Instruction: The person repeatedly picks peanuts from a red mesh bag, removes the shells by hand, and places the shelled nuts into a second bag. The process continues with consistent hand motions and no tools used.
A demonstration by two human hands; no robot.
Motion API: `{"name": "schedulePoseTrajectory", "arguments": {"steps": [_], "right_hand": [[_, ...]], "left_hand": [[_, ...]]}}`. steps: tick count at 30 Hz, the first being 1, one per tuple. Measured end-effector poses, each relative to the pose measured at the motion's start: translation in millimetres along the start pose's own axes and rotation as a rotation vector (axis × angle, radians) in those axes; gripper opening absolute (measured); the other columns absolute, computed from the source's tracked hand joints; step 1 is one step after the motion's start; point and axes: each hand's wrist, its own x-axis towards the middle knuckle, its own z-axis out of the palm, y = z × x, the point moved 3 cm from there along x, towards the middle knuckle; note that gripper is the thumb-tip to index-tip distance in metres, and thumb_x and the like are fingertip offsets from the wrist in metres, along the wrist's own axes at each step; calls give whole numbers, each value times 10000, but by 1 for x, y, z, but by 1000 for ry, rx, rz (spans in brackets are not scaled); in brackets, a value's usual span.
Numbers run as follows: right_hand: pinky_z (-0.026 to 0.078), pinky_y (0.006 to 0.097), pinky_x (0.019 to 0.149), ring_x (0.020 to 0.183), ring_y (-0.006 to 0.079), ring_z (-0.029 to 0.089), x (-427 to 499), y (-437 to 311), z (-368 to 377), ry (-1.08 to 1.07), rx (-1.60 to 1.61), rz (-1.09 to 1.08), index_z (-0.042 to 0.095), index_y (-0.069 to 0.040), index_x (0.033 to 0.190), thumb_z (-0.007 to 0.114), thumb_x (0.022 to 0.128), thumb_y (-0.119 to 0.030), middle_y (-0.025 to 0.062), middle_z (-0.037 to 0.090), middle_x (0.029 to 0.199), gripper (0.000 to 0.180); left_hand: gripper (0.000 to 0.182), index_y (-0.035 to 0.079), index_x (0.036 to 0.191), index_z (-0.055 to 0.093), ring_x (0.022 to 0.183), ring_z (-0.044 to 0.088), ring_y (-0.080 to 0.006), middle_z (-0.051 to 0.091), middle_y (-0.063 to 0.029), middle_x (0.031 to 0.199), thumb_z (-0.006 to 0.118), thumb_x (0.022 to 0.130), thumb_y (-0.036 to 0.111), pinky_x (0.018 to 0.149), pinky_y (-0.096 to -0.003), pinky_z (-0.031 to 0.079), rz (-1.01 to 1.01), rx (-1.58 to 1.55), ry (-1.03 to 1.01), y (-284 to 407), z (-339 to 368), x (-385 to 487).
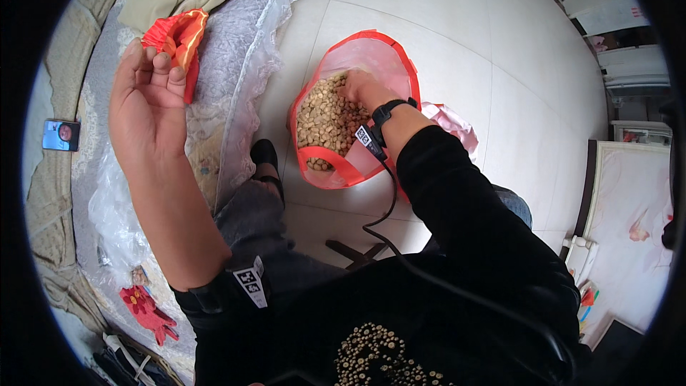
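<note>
A large bag with red edging and a pale pink lining [394, 56] stands on the tiled floor, holding many peanuts in the shell [327, 112]. Into it reaches my right hand [358, 86], its fingertips down at the peanuts and partly hidden, so what they grasp does not show. A black band circles my right wrist, with a tagged device and a cable beside it. My left hand [150, 96] is raised over the bed at the left, palm up, fingers slightly curled, with nothing seen on the palm. A small red and orange fabric bag [185, 45] lies just beyond its fingers.
The bed's lace-edged cover [241, 112] borders the floor on the left. On the bed lie clear plastic [118, 209], a red knitted item [147, 313] and a phone [61, 135] with a lit screen. Pink plastic [455, 128] lies right of the big bag; white furniture [632, 64] stands far right.
</note>
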Motion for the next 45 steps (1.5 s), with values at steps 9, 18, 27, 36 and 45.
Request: {"name": "schedulePoseTrajectory", "arguments": {"steps": [9, 18, 27, 36, 45], "right_hand": [[385, 395, 1030, 1181, 378, 490, 4, -14, 32, -189, 25, -194, 370, -118, 1381, 594, 836, -329, 194, 438, 1340, 626], [431, 379, 948, 1131, 264, 555, -94, -45, 56, -354, -131, -548, 405, -142, 1377, 647, 836, -227, 151, 606, 1180, 599], [503, 364, 836, 985, 289, 638, -4, -4, -14, -112, -205, -298, 673, -71, 1094, 629, 792, -279, 164, 671, 1054, 369], [355, 444, 1024, 1225, 314, 486, 19, -12, 31, 36, -59, -70, 562, -131, 1268, 581, 858, -355, 118, 545, 1284, 468], [519, 326, 687, 797, 188, 631, -7, -1, 0, -121, 288, -507, 709, -121, 978, 637, 780, -116, 69, 690, 874, 211]], "left_hand": [[160, 16, 996, 569, 741, 583, -133, 598, -46, 857, 614, 895, 131, 638, -282, 489, -73, -3, -38, -5, -2, 0], [168, 15, 998, 574, 732, 581, -124, 602, -37, 842, 620, 894, 139, 633, -274, 485, -123, 20, -77, -11, 8, -8], [180, 2, 1028, 558, 751, 581, -133, 597, -51, 861, 605, 903, 123, 644, -276, 486, -105, 15, -70, -10, 3, -6], [169, 3, 1009, 558, 742, 582, -137, 602, -52, 850, 606, 897, 120, 626, -283, 489, -113, 11, -84, -10, 3, -3], [172, 0, 1011, 546, 744, 586, -142, 604, -58, 852, 606, 893, 109, 620, -288, 487, -141, -10, -94, -12, -1, -1]]}}
